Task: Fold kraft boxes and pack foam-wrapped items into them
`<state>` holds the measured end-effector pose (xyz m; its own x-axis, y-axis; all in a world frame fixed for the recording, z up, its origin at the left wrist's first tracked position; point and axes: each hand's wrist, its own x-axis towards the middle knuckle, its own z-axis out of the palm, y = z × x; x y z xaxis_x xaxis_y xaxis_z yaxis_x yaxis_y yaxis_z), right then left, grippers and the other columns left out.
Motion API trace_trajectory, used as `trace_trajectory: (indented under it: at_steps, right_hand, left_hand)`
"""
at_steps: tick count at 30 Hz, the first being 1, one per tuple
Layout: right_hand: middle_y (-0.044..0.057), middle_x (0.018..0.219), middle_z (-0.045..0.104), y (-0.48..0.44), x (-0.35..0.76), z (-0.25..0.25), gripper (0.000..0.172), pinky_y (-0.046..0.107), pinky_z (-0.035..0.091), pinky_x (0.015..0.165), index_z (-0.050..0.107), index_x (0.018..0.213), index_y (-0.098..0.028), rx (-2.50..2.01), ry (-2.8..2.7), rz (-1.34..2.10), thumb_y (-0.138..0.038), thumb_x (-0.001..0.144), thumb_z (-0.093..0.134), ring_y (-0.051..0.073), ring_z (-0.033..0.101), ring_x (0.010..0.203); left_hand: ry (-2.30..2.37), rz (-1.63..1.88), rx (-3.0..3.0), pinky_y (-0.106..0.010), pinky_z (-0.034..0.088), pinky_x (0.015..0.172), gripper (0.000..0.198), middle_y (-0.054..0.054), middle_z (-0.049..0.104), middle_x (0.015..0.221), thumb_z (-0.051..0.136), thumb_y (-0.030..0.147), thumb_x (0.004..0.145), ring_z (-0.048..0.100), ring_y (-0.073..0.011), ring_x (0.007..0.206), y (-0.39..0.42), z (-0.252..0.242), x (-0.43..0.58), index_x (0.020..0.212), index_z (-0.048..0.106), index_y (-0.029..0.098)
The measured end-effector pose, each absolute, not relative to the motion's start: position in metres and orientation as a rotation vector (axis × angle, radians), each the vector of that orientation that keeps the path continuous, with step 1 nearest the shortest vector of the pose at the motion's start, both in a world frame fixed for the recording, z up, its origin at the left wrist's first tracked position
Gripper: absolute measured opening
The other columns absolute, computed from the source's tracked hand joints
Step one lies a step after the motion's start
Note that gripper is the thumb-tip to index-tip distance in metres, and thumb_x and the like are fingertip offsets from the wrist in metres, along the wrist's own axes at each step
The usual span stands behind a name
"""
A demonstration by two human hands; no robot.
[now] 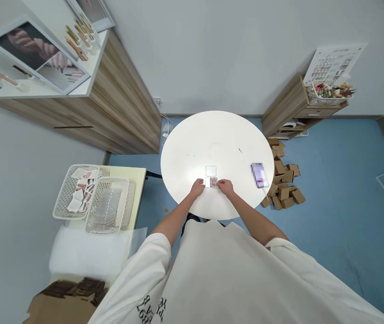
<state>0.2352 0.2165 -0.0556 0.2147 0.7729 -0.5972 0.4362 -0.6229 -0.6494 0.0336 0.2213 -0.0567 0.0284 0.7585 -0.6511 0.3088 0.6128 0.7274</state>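
Observation:
A small clear plastic box [211, 171] stands with its lid raised near the front of the white round table [215, 130]. A pinkish patterned insert [214, 182] fills the right part of its base, and a white piece [207, 182] lies in the left part; the details are too small to make out. At the left edge of the box, my left hand [197, 186] is closed, its fingertips gripping the side. My right hand [225, 186] has its fingers bent together on the right edge, by the patterned insert.
A phone [259, 174] with a cable lies right on the table. Brown cardboard boxes [283, 192] are piled on the floor. Two white baskets [108, 180] with cards and clear cases stand on a side table at left. Wooden cabinets [127, 99] line the wall.

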Motion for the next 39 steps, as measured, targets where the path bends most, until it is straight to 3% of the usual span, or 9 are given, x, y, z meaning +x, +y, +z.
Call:
trace_trajectory:
  at_steps: [10,16,25,30,39]
  right_hand:
    - [0.005,0.102,0.076,0.218,0.224,-0.058,0.03,0.035,0.053,0.094,0.077,0.098,-0.022,-2.186,-1.212,1.351,-0.023,0.072,0.063,0.022,0.069,0.101]
    - [0.006,0.109,0.075,0.22,0.227,-0.053,0.034,0.036,0.051,0.098,0.076,0.105,-0.021,-2.166,-1.234,1.339,-0.019,0.076,0.058,0.022,0.068,0.106]
    - [0.01,0.136,0.064,0.26,0.235,-0.056,0.045,0.037,0.044,0.109,0.066,0.126,-0.018,-2.0,-0.982,1.342,-0.024,0.082,0.057,0.021,0.06,0.124]
    - [0.011,0.14,0.06,0.267,0.224,-0.058,0.05,0.037,0.047,0.105,0.06,0.135,-0.019,-1.918,-0.89,1.415,-0.031,0.086,0.058,0.022,0.059,0.125]
    - [0.008,0.126,0.067,0.265,0.222,-0.038,0.05,0.032,0.054,0.087,0.06,0.133,-0.022,-1.838,-0.832,1.464,-0.051,0.095,0.046,0.02,0.064,0.109]
  left_hand:
    - [1.488,0.371,0.887,-0.037,0.047,0.098,0.048,-0.016,0.058,0.139,0.068,0.017,0.076,0.058,-0.0258,0.124,0.227,-0.058,0.036,0.123,0.055,0.019]
    - [1.52,0.335,0.912,-0.036,0.048,0.096,0.048,-0.015,0.061,0.134,0.067,0.018,0.077,0.062,-0.0243,0.117,0.236,-0.067,0.031,0.123,0.056,0.019]
    - [1.571,0.49,0.964,-0.039,0.042,0.107,0.049,-0.011,0.056,0.141,0.062,0.014,0.076,0.055,-0.0239,0.129,0.287,-0.069,0.045,0.124,0.057,0.022]
    - [1.514,0.471,0.912,-0.036,0.047,0.1,0.053,-0.013,0.055,0.142,0.059,0.014,0.076,0.055,-0.023,0.129,0.294,-0.068,0.054,0.128,0.052,0.02]
    - [1.498,0.419,0.896,-0.031,0.051,0.086,0.062,-0.011,0.06,0.13,0.062,0.019,0.076,0.064,-0.0198,0.109,0.296,-0.056,0.046,0.136,0.049,0.023]
